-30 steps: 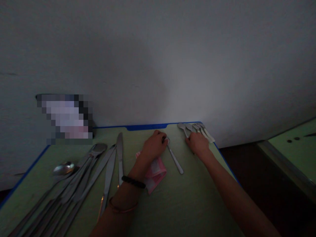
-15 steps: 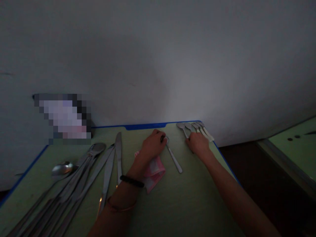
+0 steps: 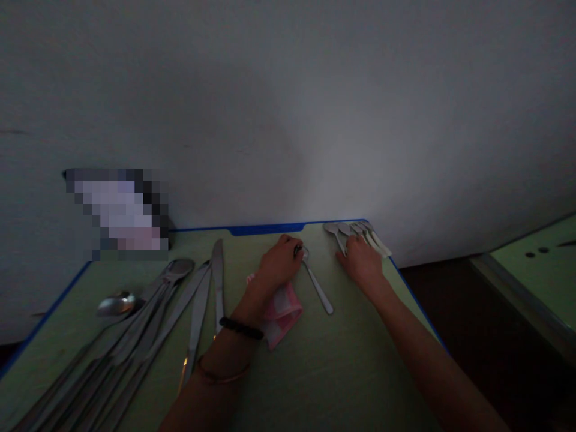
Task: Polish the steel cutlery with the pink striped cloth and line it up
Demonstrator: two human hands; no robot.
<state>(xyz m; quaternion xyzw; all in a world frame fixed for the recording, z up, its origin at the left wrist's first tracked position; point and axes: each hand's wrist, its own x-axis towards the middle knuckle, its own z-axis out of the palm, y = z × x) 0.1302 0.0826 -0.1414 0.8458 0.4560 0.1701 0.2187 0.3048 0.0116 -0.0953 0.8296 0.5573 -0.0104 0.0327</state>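
My left hand (image 3: pixel 279 262) rests closed on the table, its curled fingers beside the bowl of a small metal spoon (image 3: pixel 318 289). A small dark loop shows by those fingers; whatever they grip is hidden. Under the left wrist lies a crumpled pink-and-white cloth (image 3: pixel 283 315). At the far right corner, my right hand (image 3: pixel 361 262) is closed over the handle of the leftmost spoon (image 3: pixel 332 229) in a row. Other small spoons (image 3: pixel 344 230) and pale-handled cutlery (image 3: pixel 375 241) lie alongside it.
Several large spoons (image 3: pixel 155 312) lie in a fan on the left of the green, blue-edged table (image 3: pixel 360 372). Table knives (image 3: pixel 217 270) lie between them and my left arm. A blurred-out object (image 3: pixel 121 210) leans at the wall (image 3: pixel 288 120). Another green surface (image 3: pixel 544 276) stands at right.
My right hand has shifted slightly left over the spoon handle, and the handle's end below the hand no longer shows. My left hand, the cloth and the single spoon stay in place.
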